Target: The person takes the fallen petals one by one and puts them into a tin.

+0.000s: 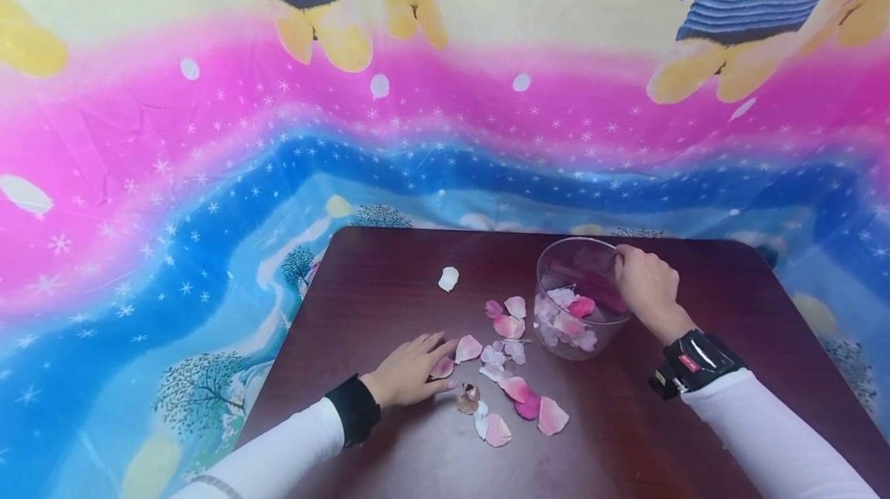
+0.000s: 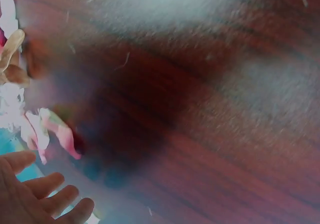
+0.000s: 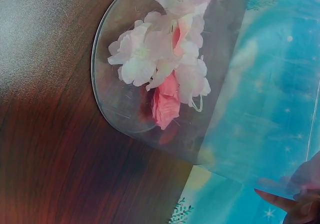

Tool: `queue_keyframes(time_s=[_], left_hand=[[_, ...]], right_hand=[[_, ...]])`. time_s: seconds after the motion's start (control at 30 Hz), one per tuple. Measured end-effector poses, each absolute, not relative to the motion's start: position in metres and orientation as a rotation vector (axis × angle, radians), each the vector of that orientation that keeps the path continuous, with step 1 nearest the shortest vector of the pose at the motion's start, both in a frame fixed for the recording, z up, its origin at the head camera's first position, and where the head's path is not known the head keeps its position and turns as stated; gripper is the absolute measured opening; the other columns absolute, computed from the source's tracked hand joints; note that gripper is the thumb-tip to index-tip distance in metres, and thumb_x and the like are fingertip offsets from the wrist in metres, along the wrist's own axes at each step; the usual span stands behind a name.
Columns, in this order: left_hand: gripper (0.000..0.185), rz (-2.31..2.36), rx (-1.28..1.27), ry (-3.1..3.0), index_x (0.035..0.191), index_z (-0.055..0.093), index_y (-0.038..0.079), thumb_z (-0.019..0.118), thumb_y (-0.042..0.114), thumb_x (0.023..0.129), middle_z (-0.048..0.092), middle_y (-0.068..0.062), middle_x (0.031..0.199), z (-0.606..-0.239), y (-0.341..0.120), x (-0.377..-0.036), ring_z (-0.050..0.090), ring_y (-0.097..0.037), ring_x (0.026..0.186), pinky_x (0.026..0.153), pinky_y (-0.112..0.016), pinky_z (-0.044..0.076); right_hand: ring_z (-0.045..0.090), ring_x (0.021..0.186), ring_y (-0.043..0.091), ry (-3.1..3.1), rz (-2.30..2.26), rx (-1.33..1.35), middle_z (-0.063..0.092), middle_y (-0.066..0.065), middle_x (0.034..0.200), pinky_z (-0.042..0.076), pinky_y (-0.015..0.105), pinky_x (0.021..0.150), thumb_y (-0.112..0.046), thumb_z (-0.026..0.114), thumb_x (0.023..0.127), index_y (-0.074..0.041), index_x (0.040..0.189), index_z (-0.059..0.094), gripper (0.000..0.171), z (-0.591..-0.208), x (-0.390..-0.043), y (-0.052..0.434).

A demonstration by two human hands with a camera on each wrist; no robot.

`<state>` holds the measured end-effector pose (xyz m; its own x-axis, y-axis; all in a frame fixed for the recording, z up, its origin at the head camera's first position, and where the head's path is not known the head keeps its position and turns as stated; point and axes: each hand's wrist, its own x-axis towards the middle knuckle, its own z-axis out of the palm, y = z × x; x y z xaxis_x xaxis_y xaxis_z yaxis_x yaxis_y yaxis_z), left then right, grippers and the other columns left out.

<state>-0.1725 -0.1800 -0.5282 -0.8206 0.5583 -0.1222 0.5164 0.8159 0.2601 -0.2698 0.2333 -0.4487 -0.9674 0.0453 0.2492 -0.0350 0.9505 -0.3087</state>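
Left wrist view blurred; right hand (image 3: 300,199) cut off by edge

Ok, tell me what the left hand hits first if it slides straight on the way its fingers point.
Probably the pink petal touching the left hand's fingertips, then the next petal beyond it.

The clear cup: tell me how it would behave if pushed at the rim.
The clear cup looks thin-walled and light, holding only petals, so it would probably tip or slide easily. The right hand grips its rim, which likely steadies it. It stands tilted.
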Motion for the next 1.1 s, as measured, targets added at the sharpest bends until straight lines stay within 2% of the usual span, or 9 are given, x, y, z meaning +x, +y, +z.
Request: queue_keyframes(time_s=[0.17, 0.37, 0.7, 1.1], left_hand=[[0.069, 0.298, 0.882, 2.863, 0.146, 0.052, 0.009, 0.073, 0.045, 0.09, 0.059, -0.016, 0.142, -0.539, -0.182, -0.17, 0.06, -0.032, 0.128, 0.104, -0.049, 0.052], [0.048, 0.222, 0.969, 2.937, 0.125, 0.066, 0.007, 0.081, 0.029, 0.086, 0.067, -0.012, 0.125, -0.548, -0.182, -0.17, 0.067, -0.028, 0.112, 0.095, -0.043, 0.057], [0.015, 0.195, 1.01, 3.013, 0.103, 0.072, 0.011, 0.075, 0.019, 0.09, 0.066, -0.003, 0.095, -0.549, -0.178, -0.167, 0.066, -0.019, 0.084, 0.073, -0.033, 0.058], [0.012, 0.27, 1.042, 3.029, 0.084, 0.067, 0.01, 0.075, 0.017, 0.088, 0.061, -0.002, 0.075, -0.551, -0.176, -0.164, 0.069, -0.019, 0.072, 0.062, -0.032, 0.056]], right_hand=[[0.062, 0.066, 0.039, -2.843, 0.464, 0.0, 0.068, 0.021, 0.08, 0.037, 0.045, 0.045, -0.017, 0.048, 0.1, -0.006, 0.114, 0.068, 0.027, -0.448, -0.269, 0.233], [0.063, 0.067, 0.04, -2.841, 0.459, 0.003, 0.068, 0.022, 0.081, 0.037, 0.044, 0.045, -0.017, 0.048, 0.1, -0.006, 0.114, 0.068, 0.027, -0.449, -0.269, 0.234], [0.063, 0.068, 0.039, -2.844, 0.451, 0.007, 0.069, 0.021, 0.081, 0.037, 0.045, 0.045, -0.018, 0.048, 0.1, -0.007, 0.113, 0.068, 0.026, -0.45, -0.269, 0.234], [0.063, 0.069, 0.041, -2.844, 0.451, 0.006, 0.069, 0.023, 0.083, 0.038, 0.046, 0.046, -0.017, 0.049, 0.1, -0.007, 0.115, 0.068, 0.026, -0.451, -0.269, 0.234]])
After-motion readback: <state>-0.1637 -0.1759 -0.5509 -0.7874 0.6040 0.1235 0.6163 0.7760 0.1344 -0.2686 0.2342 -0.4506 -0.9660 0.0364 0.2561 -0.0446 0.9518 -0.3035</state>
